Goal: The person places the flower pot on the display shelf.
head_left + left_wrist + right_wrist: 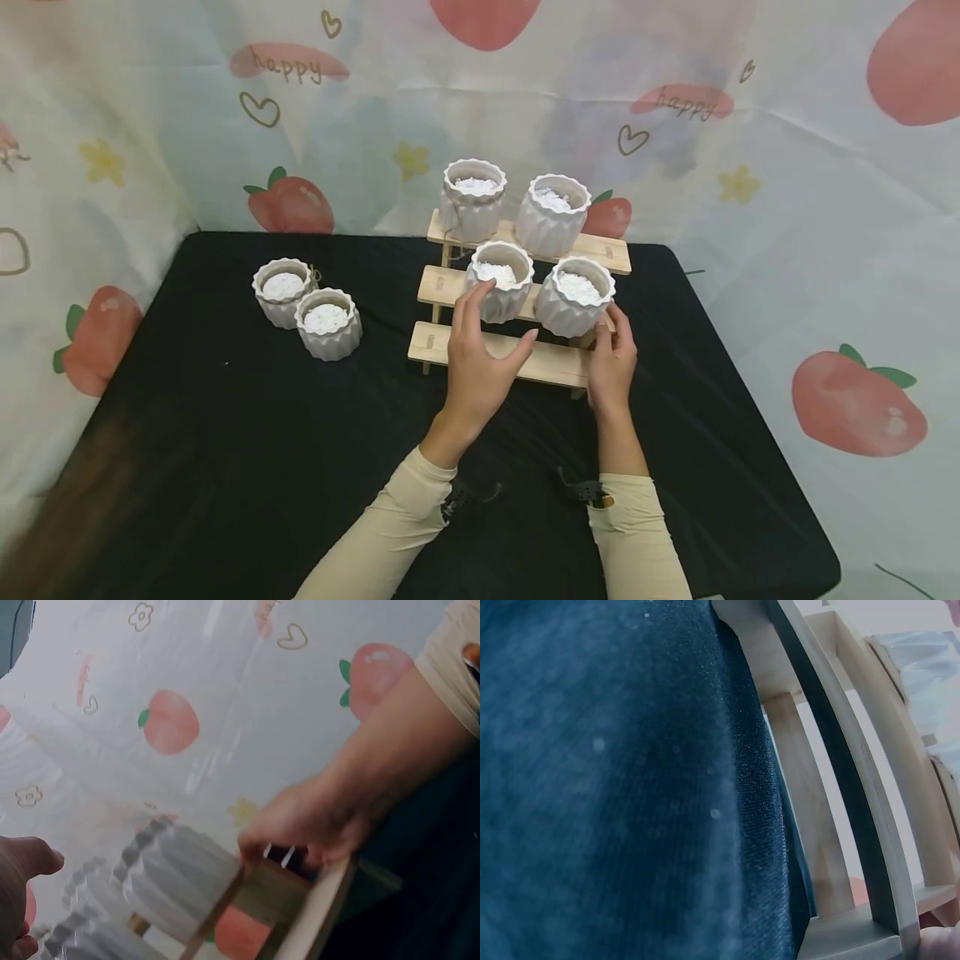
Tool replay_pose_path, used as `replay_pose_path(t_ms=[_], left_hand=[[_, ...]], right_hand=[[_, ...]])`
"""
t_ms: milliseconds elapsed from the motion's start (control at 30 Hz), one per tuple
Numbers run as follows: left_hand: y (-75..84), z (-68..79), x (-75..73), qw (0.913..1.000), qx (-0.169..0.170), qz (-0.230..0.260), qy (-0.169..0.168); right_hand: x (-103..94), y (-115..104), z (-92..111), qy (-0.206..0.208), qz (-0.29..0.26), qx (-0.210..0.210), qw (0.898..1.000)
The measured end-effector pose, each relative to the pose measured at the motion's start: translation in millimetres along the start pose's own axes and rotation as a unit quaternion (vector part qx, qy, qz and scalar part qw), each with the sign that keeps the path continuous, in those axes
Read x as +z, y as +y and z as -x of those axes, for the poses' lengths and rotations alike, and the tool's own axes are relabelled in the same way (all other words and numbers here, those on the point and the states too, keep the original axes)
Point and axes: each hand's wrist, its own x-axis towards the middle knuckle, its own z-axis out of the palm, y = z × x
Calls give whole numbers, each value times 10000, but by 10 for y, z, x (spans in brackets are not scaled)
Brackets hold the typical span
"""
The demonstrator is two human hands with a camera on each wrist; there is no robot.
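Observation:
A three-tier wooden stand (433, 342) holds ribbed white pots with scalloped rims and white filling. Two stand on the top tier: a left pot (470, 208) and a right pot (551, 221). On the middle tier are another left pot (501, 304) and right pot (566, 308). My left hand (476, 375) reaches over the lower tiers, fingers extended beside the middle-left pot and thumb spread away. At the stand's right end, my right hand (611, 367) grips the wooden frame below the middle-right pot; its fingers curl there in the left wrist view.
Two more filled white pots, a rear pot (281, 296) and a front pot (330, 329), sit close together at the left on the black tablecloth (262, 467). A patterned backdrop (360, 125) hangs behind the table. The bottom tier (551, 362) bears no pot.

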Motion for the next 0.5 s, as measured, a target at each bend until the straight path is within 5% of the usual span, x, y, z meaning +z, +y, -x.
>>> replay_pose_path(t_ms=[200, 500], left_hand=[[-248, 79, -300, 9987, -185, -420, 210], [-644, 147, -994, 9889, -470, -1156, 803]], right_hand=[[20, 18, 0, -20, -75, -7, 10000], [32, -1, -5, -2, -8, -22, 10000]])
